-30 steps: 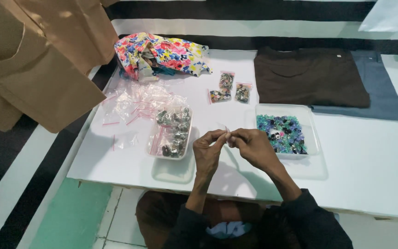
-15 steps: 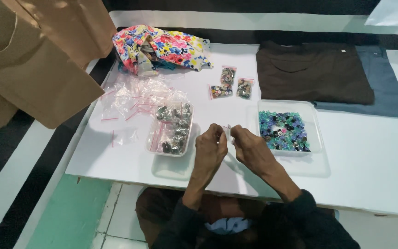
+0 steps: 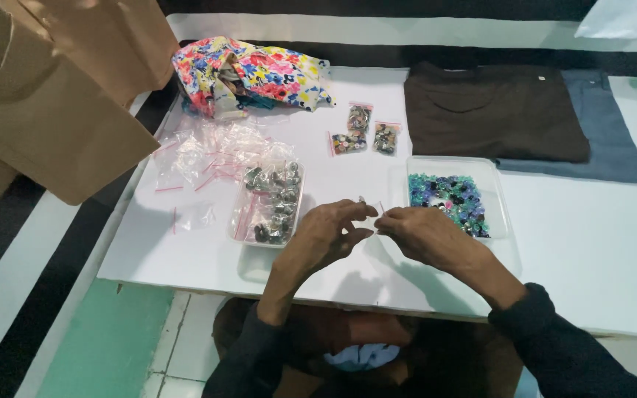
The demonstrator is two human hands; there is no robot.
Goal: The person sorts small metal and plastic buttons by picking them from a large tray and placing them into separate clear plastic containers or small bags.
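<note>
Head view: hands (image 3: 374, 228) hide tiny pinched item.

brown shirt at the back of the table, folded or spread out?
Folded. The brown shirt lies flat as a neat rectangle, collar up, partly overlapping a folded blue-grey garment on the white table.

Both hands meet above the white board (image 3: 186, 258), just in front of the clear tray of blue-green beads (image 3: 497, 199). The left hand (image 3: 322, 239) and right hand (image 3: 425, 234) pinch a small clear bag (image 3: 374, 212) between their fingertips. Left of that tray stands a second tray holding filled bags of dark beads (image 3: 270, 203). Further left lies a pile of empty clear bags (image 3: 215, 151). Behind the bead tray lie three filled bags (image 3: 363, 133), a folded brown shirt (image 3: 492, 110) and a floral cloth (image 3: 248, 74).
</note>
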